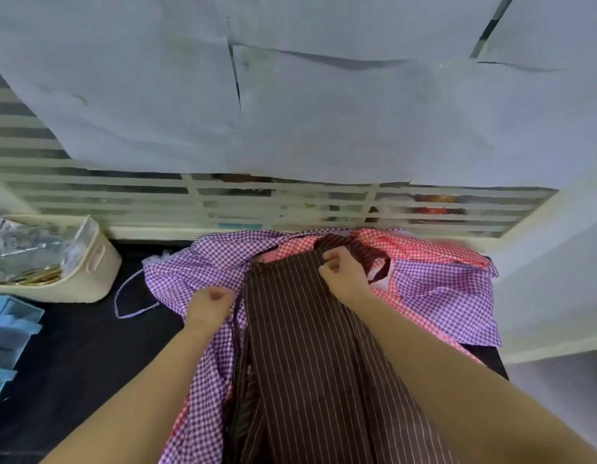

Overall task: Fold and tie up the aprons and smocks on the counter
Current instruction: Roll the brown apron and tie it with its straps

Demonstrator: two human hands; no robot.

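The brown striped apron [307, 346] lies over gingham smocks [196, 262] on the table [89, 329]. The left hand [210, 306] pinches its side edge and the right hand [344, 271] grips its top. The cloth is likely light and limp, so hold it at the corners.

Soft, even, cool-ish light all over, no hard shadows round the brown striped apron [310, 346], and the whole shot's a bit smeary. Left of the apron the black surface [89, 346] goes nearly detail-free while the clear plastic [29, 249] catches some glare. The slats [89, 182] beyond the apron bow from the wide lens.
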